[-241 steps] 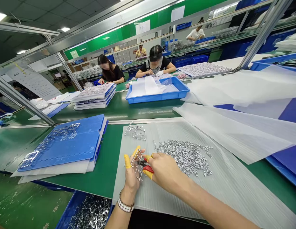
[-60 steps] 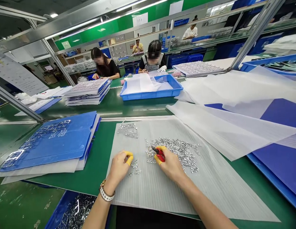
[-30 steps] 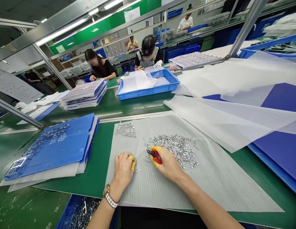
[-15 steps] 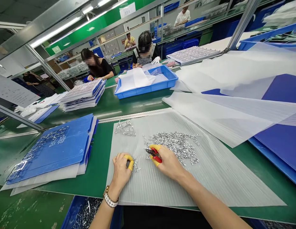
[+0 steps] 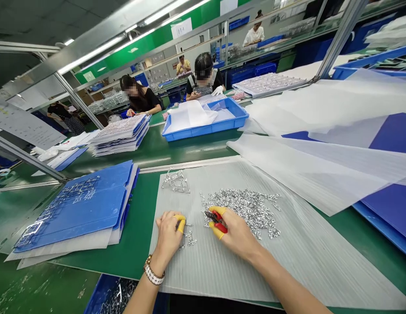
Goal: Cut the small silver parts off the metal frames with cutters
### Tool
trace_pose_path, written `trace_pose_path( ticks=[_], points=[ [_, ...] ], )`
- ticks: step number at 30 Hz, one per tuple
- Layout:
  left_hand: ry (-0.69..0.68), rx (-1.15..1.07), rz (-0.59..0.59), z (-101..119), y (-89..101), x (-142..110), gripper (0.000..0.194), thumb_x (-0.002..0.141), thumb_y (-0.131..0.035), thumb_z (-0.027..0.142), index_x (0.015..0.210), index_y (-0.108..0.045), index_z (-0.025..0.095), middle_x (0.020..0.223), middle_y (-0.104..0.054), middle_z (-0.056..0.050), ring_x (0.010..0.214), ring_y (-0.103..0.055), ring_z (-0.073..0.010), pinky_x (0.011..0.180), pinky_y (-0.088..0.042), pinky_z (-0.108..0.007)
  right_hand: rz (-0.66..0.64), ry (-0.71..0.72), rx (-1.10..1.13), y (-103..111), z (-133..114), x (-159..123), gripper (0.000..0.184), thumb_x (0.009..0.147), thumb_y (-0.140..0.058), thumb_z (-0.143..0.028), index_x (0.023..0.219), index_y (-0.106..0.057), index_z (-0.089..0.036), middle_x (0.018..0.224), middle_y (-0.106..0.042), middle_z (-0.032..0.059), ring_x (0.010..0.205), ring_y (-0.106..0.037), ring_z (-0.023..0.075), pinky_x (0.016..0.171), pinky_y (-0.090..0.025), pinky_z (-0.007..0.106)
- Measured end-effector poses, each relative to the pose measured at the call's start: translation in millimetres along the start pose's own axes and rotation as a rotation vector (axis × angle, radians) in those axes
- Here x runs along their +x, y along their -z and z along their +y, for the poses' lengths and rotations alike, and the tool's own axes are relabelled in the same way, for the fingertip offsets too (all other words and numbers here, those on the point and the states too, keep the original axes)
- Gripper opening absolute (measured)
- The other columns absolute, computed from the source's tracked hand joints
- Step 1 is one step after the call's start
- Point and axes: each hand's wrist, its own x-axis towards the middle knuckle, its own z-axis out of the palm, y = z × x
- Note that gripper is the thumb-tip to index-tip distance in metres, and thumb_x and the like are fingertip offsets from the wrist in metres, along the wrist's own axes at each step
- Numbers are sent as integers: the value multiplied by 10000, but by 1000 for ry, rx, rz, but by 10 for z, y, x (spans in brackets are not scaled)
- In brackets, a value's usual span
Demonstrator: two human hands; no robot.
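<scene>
My right hand (image 5: 237, 231), with yellow finger covers, is wrapped round red-handled nippers (image 5: 220, 221). Their dark jaws point left and stand slightly apart. Just behind them lies a heap of small shiny metal parts (image 5: 248, 207) on a translucent white sheet (image 5: 203, 270). My left hand (image 5: 170, 231), also with yellow finger covers, pinches a small metal part (image 5: 189, 225) whose end sticks out to the right; the rest is hidden by the fingers. A few loose metal parts (image 5: 191, 238) lie beside those fingertips. Metal frame pieces (image 5: 176, 180) rest at the sheet's far left corner.
To the left lies a stack of blue boards (image 5: 104, 205) with metal frames on top. A blue tray (image 5: 206, 127) with white sheets stands across the bench, near two seated people. White sheets (image 5: 307, 161) spread over the right side. A blue bin (image 5: 111, 292) of metal pieces sits below the bench edge.
The view has tilted slightly, so the scene sits lower. A metal part now shows at my left fingertips, and the loose parts beside them are more visible. The nippers stay in my right hand.
</scene>
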Motion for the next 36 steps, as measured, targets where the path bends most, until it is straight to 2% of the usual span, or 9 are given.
trace_pose_path(
  ticks=[6, 8, 13, 19, 23, 28, 31, 33, 36],
  points=[
    [-156, 157, 134, 67, 262, 655, 325, 844, -482, 130, 1129, -590, 242, 1160, -616, -79, 1067, -537, -241, 859, -351, -401, 6, -82, 206, 68, -3, -1, 302, 844, -466, -300, 1122, -550, -218, 938, -660, 61, 825, -629, 202, 766, -518, 370],
    [-183, 177, 127, 114, 329, 902, 377, 830, -481, 104, 1167, -575, 243, 1191, -603, -98, 1076, -534, -256, 850, -351, -402, 4, -66, 254, 93, 4, -10, 319, 862, -449, -322, 1150, -534, -213, 953, -654, 66, 818, -629, 194, 749, -523, 356],
    [-199, 93, 39, 182, 356, 1250, 237, 788, -532, 84, 885, -688, 235, 832, -681, -74, 900, -600, -242, 812, -360, -374, 19, -26, 249, 139, 19, -28, 337, 873, -438, -327, 1181, -518, -216, 959, -637, 70, 810, -626, 186, 729, -523, 338],
    [-122, -186, -43, 75, 578, 1358, 188, 815, -525, 228, 851, -710, 222, 780, -708, -29, 707, -605, -173, 659, -421, -277, 11, -37, 224, 147, -26, -33, 326, 864, -459, -335, 1160, -544, -225, 958, -651, 72, 825, -632, 199, 736, -528, 351],
    [-33, -392, -37, 34, 774, 1195, 318, 870, -447, 353, 962, -686, 164, 744, -691, -36, 572, -537, -135, 530, -400, -246, 3, -120, 275, 120, -19, -17, 313, 838, -488, -349, 1110, -579, -223, 907, -665, 60, 788, -634, 202, 694, -529, 342],
    [65, -623, -81, 139, 756, 556, 289, 854, -514, 387, 816, -690, 160, 713, -652, -29, 558, -468, -109, 538, -371, -237, -21, -265, 395, 118, -71, 45, 298, 807, -520, -376, 1045, -586, -209, 825, -656, 32, 709, -621, 178, 649, -512, 308],
    [158, -822, -174, 217, 640, 208, 236, 838, -564, 375, 805, -683, 175, 731, -655, -21, 593, -483, -112, 565, -374, -239, -72, -178, 364, 106, -237, 65, 285, 787, -559, -346, 1043, -573, -220, 796, -640, 9, 665, -595, 157, 616, -488, 282],
    [194, -894, -189, 245, 564, 78, 235, 835, -574, 383, 817, -682, 175, 737, -660, -25, 635, -523, -129, 602, -403, -253, -100, -93, 304, 73, -365, 73, 190, 790, -556, -314, 957, -575, -226, 705, -596, -15, 588, -546, 139, 548, -448, 260],
    [249, -958, -81, 242, 468, -5, 271, 804, -616, 408, 926, -691, 179, 832, -685, -54, 781, -587, -179, 704, -454, -295, -64, 56, 179, 4, -498, 89, 38, 814, -513, -253, 786, -524, -230, 612, -509, -30, 529, -470, 127, 511, -392, 254]
  ],
)
